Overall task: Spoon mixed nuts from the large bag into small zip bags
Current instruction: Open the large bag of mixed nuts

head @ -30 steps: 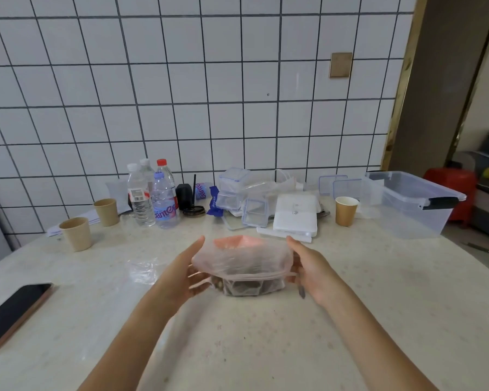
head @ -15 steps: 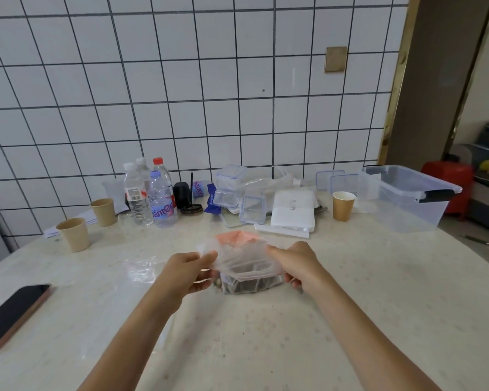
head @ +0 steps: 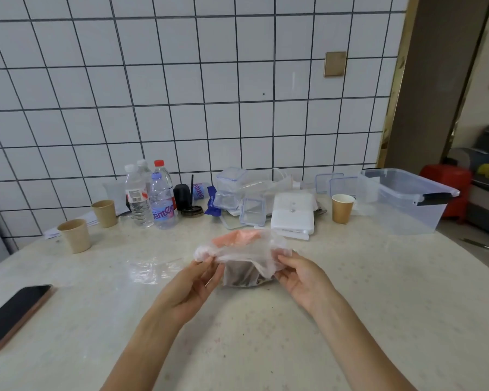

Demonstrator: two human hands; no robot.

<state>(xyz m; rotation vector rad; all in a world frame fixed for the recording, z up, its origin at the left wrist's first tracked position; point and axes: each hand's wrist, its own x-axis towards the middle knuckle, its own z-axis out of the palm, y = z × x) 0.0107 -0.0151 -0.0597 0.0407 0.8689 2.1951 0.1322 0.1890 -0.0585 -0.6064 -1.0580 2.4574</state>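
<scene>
The large clear bag (head: 244, 249) of dark mixed nuts stands on the marble table (head: 350, 292) in the middle, its rim folded out and pinkish at the back. My left hand (head: 189, 289) pinches the rim's left edge between thumb and fingers. My right hand (head: 302, 277) grips the right edge of the rim. The nuts (head: 242, 273) show through the plastic low between my hands. A small empty zip bag (head: 153, 268) lies flat on the table to the left of the large bag. No spoon is visible.
A phone (head: 13, 313) lies at the left edge. Two paper cups (head: 75, 235) and water bottles (head: 161, 201) stand at the back left. Small lidded containers (head: 251, 211), a white box (head: 292, 215), another cup (head: 342, 204) and a big clear tub (head: 407, 201) sit at the back right.
My hands drew together on the bag's rim, then moved apart again and stretched the mouth wider. The camera view shifted slightly.
</scene>
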